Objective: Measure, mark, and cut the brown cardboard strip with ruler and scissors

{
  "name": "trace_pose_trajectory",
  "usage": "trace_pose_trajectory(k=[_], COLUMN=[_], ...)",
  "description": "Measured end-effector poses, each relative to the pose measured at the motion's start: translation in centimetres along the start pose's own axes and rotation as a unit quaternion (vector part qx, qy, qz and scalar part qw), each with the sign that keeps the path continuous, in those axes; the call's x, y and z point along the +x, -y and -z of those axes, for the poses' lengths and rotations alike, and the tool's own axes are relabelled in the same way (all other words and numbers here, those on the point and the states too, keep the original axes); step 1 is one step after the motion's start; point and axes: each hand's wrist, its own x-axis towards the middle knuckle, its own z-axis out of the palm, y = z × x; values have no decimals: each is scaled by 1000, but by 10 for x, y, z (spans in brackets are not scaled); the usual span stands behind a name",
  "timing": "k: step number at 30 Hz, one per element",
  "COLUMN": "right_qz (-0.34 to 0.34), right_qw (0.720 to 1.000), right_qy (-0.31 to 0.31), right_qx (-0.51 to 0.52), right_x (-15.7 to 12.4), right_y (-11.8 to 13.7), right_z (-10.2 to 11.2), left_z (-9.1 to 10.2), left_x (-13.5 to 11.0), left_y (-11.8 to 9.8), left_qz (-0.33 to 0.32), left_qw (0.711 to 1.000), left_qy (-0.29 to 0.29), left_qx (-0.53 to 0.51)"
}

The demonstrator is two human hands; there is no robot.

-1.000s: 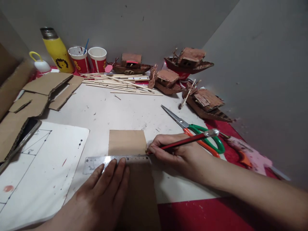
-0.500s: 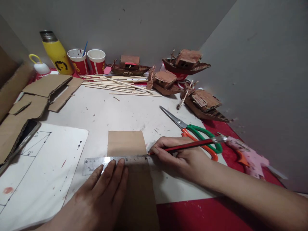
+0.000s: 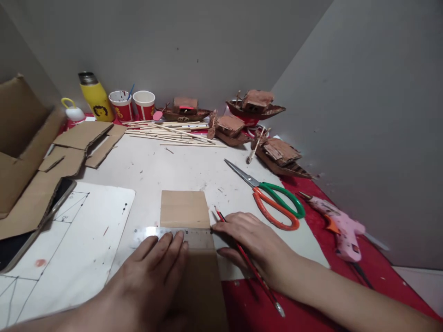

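A strip of brown cardboard (image 3: 185, 207) lies on the white sheet in front of me, with a clear ruler (image 3: 200, 239) across it. My left hand (image 3: 148, 272) rests on the ruler, fingers stretched out flat and pressing it down. At the ruler's right end, the fingertips of my right hand (image 3: 256, 244) touch or nearly touch the cardboard's edge. A red-and-black pencil (image 3: 258, 274) is tucked among the right hand's fingers, its tip pointing up and away and its silver end toward me. The cardboard's near part is shadowed and partly hidden by my left hand.
Scissors (image 3: 266, 196) and a pink glue gun (image 3: 341, 226) lie right. Brown model boats (image 3: 280, 152), thin wooden sticks (image 3: 173, 133), paper cups (image 3: 144, 105) and a yellow bottle (image 3: 95, 99) line the back. Left are cardboard pieces (image 3: 65, 159), a phone (image 3: 20, 249) and a drawing (image 3: 100, 230).
My right hand has turned the pencil from lying rightward across the hand to pointing back toward me, its tip lifted off the ruler's edge. The left hand stays on the ruler. The view has shifted.
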Motion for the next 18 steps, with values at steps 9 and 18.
trace_pose_trajectory(k=[9,18], right_qz=[-90,-307], right_qw=[985,731], right_qy=[-146,-246], right_qx=[17,557], right_x=[-15,24], right_y=[-1,10], right_z=[9,-13], left_z=[36,42], left_x=[9,42], left_y=[23,63], left_qz=[247,413], left_qw=[877,691], left_qy=[-173,-122], left_qx=[-374,-580])
